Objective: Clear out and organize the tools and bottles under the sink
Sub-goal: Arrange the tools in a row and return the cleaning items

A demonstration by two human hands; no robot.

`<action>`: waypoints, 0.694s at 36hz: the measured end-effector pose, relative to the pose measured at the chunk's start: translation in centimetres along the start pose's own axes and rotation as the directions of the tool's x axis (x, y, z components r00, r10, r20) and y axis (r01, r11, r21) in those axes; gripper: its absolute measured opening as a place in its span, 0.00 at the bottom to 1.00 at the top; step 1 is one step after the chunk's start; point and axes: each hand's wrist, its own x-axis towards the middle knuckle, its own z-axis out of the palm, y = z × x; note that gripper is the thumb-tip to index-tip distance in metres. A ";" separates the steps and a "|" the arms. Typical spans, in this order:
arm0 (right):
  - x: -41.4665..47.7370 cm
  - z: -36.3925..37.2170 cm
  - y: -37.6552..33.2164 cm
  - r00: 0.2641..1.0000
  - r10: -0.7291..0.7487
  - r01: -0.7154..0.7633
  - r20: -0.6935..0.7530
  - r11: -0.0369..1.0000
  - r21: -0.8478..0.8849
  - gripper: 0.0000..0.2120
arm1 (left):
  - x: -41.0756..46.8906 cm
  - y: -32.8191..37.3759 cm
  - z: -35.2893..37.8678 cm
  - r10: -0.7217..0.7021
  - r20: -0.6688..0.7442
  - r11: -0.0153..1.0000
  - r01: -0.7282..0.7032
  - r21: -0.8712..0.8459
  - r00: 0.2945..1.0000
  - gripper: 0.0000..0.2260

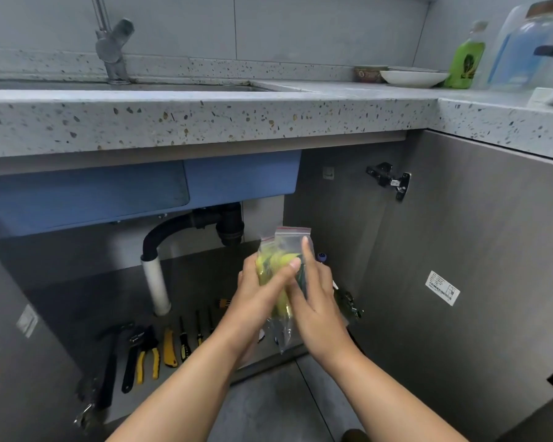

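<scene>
My left hand point(262, 291) grips the plastic bags point(289, 247) from the left side, with the thumb curled across the front of them. My right hand point(316, 301) lies against their right side, the index finger straight up along the plastic. Its thumb is hidden, so I cannot tell if this hand pinches or only presses. There are two clear bags with red zip strips and something yellow-green inside. I hold them upright in the air, in front of the open cupboard under the sink.

Just behind my right hand, at 1 o'clock, a small purple cap point(321, 257) shows. At 11 o'clock hangs the black drain pipe point(173, 226). At 8 o'clock, on the cupboard floor, the tools lie in a row: a hammer point(110, 368), pliers point(147, 357), a yellow cutter point(170, 349) and screwdrivers point(184, 341). Far up at 1 o'clock, on the counter point(205, 119), stands a green bottle point(465, 59) beside a white plate point(412, 78).
</scene>
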 end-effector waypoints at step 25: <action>5.0 -3.2 11.4 0.747 0.535 -0.627 0.394 0.764 0.153 0.25 | 6.6 -11.8 0.5 -0.544 0.133 0.800 0.559 -0.216 0.829 0.22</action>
